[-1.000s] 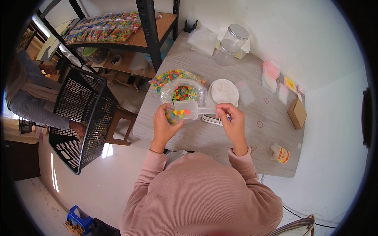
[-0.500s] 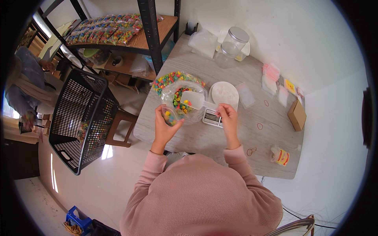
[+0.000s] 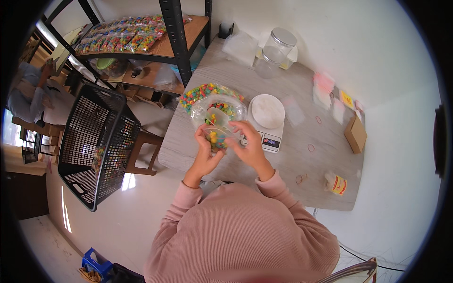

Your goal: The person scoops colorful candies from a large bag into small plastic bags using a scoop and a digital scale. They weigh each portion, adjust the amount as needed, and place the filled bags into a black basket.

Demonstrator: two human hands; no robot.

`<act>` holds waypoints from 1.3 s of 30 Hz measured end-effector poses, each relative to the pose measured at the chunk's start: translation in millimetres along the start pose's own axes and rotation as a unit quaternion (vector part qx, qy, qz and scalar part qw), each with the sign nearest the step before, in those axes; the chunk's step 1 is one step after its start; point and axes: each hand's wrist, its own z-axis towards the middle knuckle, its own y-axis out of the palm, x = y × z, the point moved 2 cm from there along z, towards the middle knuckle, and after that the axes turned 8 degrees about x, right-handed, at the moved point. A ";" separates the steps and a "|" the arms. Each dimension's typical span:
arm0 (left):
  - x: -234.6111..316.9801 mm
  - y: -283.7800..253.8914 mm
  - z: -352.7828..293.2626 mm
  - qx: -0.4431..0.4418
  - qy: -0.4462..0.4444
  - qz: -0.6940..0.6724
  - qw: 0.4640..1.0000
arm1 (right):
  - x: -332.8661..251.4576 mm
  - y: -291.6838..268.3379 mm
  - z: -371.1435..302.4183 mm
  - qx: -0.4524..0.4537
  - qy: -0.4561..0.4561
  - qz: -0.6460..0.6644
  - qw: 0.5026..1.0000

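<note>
My left hand (image 3: 205, 153) holds a small clear plastic bag (image 3: 215, 139) with yellow, green and blue pieces inside. On the bag's other side, the fingers of my right hand (image 3: 248, 145) grip its upper edge. Just beyond lies a large clear plastic bag or tub (image 3: 239, 109) of multicoloured pieces. A translucent scoop (image 3: 218, 116) rests in it with a few yellow pieces; its handle is hidden behind my hands. A white kitchen scale (image 3: 273, 144) with a round plate (image 3: 267, 111) stands to the right, partly behind my right hand.
Behind lies a filled bag of coloured pieces (image 3: 206, 92). Clear jars (image 3: 278, 45), rubber bands (image 3: 311, 148), a cardboard box (image 3: 355, 134) and empty small bags (image 3: 293, 111) are on the table (image 3: 302, 181). A black crate (image 3: 89, 141) stands left; a person (image 3: 35, 94) is beyond it.
My right hand has let go of the scoop's handle and moved left to the small bag. The scoop now lies in the large container. The small bag has shifted slightly right.
</note>
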 end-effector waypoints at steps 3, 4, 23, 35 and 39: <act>5.8 9.8 2.4 -0.009 0.019 -0.046 0.999 | -7.7 3.4 4.1 -0.029 0.047 0.067 0.996; 7.3 10.5 3.4 0.011 -0.006 -0.073 0.997 | -5.8 3.8 4.2 -0.010 0.084 0.108 0.991; -9.2 6.8 3.0 -0.026 -0.115 -0.061 0.991 | -3.4 -14.4 1.5 -0.087 0.076 0.040 0.992; -11.6 -36.0 12.0 0.153 -0.056 -0.060 0.985 | 158.5 -111.8 21.6 0.321 0.297 0.103 0.893; -17.5 -37.3 11.3 0.152 -0.063 -0.069 0.984 | 192.4 -111.4 15.0 0.314 0.344 0.153 0.871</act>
